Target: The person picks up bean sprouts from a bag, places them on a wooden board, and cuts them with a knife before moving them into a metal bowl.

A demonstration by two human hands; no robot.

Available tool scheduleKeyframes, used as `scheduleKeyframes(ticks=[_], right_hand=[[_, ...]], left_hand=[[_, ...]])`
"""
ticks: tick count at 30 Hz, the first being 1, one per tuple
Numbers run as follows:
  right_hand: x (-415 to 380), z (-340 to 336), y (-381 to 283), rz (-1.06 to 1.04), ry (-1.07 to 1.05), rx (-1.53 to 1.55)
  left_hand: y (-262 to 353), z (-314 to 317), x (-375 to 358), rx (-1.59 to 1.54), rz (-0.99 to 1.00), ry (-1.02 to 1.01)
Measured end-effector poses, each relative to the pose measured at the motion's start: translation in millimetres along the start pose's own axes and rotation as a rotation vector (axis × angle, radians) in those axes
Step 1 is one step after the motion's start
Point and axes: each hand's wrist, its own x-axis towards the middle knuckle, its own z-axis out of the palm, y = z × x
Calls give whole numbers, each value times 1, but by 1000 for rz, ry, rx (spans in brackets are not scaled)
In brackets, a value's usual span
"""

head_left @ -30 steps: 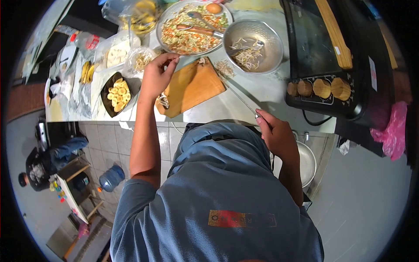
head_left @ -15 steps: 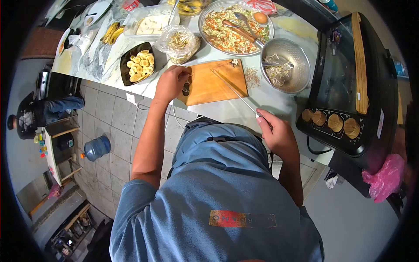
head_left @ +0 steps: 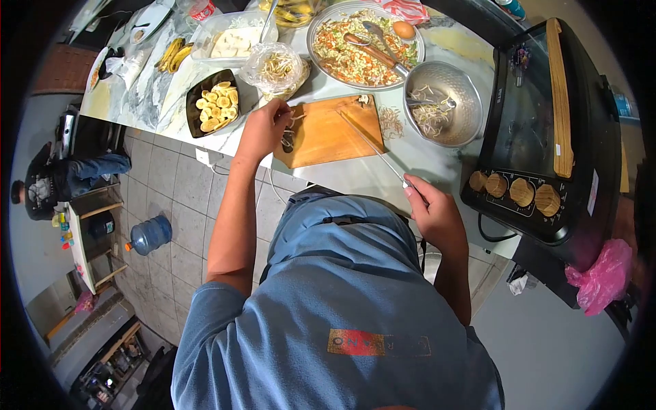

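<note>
From where I stand, the right hand's [head_left: 437, 213] fingers clamp the handle of a thin-bladed knife [head_left: 374, 147]; its blade extends ahead of them over the wooden cutting board [head_left: 338, 133]. The left hand's [head_left: 265, 130] fingers are together; I cannot tell whether they grip anything. Bean sprouts [head_left: 288, 141] lie just beside them: probably light, slippery, brittle; pinch gently mid-stem.

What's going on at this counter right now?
A person's right hand holds a knife, its blade over the wooden cutting board. The left hand is at the board's left end, near a few sprouts; whether it pinches any is hard to see. More sprouts sit in the metal bowl right of the board, and a tray behind holds shredded vegetables and an egg.
</note>
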Motion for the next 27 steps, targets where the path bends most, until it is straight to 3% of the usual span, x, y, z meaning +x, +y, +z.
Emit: scheduleKeyframes(ticks=[3, 9, 12, 15, 18, 22, 24, 27], right_hand=[[-2, -4, -2, 63, -8, -9], [-7, -2, 12, -1, 56, -23], [-11, -2, 17, 1, 71, -24], [-13, 0, 21, -31, 102, -7], [-16, -2, 14, 77, 79, 12], [-16, 0, 16, 67, 84, 0], [-16, 1, 16, 18, 99, 14], [-16, 2, 13, 52, 86, 16]], left_hand=[[-1, 7, 8, -32, 146, 49], [23, 17, 25, 22, 272, -246], [29, 22, 31, 23, 400, -264], [47, 13, 30, 40, 300, -345], [37, 20, 36, -33, 353, -440], [29, 35, 34, 37, 451, -356], [31, 39, 30, -42, 379, -147], [24, 40, 27, 65, 300, -96]])
